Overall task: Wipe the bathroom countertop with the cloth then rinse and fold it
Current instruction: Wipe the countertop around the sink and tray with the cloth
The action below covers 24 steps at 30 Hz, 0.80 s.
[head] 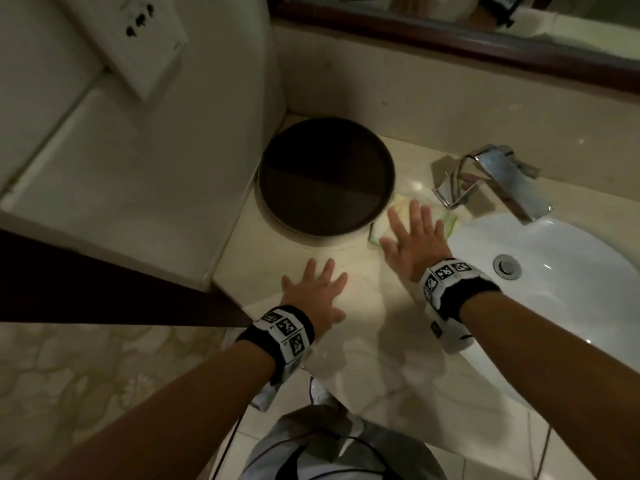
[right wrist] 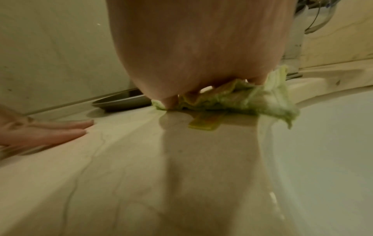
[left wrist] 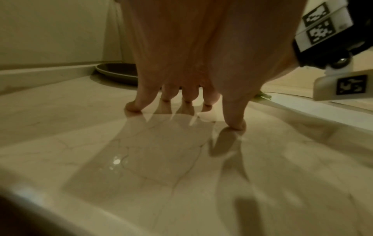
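Note:
A pale green and yellow cloth (head: pixel 450 221) (right wrist: pixel 252 99) lies bunched on the beige marble countertop (head: pixel 363 341) between the dark round tray and the tap. My right hand (head: pixel 414 233) (right wrist: pixel 181 63) lies flat on the cloth with straight, spread fingers and presses it down. My left hand (head: pixel 317 292) (left wrist: pixel 181 99) rests on the bare counter to the left, fingers spread and fingertips (left wrist: pixel 134 108) touching the stone. A yellow tag (right wrist: pixel 203 123) of the cloth shows under the right palm.
A dark round tray (head: pixel 325 174) stands in the back left corner by the wall. A chrome tap (head: pixel 498 181) overhangs the white sink (head: pixel 571 289) at the right. A wall socket (head: pixel 138 36) is at upper left; a dark-framed mirror (head: pixel 450 39) runs behind.

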Each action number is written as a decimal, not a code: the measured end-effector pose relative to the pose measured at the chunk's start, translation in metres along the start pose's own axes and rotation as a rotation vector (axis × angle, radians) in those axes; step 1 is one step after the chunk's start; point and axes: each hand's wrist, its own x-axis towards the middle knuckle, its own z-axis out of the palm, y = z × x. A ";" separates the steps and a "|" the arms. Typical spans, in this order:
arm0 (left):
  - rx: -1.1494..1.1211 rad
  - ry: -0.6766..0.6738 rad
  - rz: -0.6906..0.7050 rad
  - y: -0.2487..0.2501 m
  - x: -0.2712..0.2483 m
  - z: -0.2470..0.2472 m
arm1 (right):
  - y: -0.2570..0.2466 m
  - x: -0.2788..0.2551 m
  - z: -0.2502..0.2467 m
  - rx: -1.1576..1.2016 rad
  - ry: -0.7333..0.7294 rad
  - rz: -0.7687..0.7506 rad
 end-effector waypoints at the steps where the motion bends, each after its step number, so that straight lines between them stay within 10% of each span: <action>1: 0.009 0.002 0.001 0.000 0.000 0.000 | -0.001 0.002 -0.001 -0.002 -0.006 0.004; 24: 0.024 0.047 -0.003 0.001 -0.004 0.000 | -0.036 -0.141 0.089 -0.017 0.150 -0.186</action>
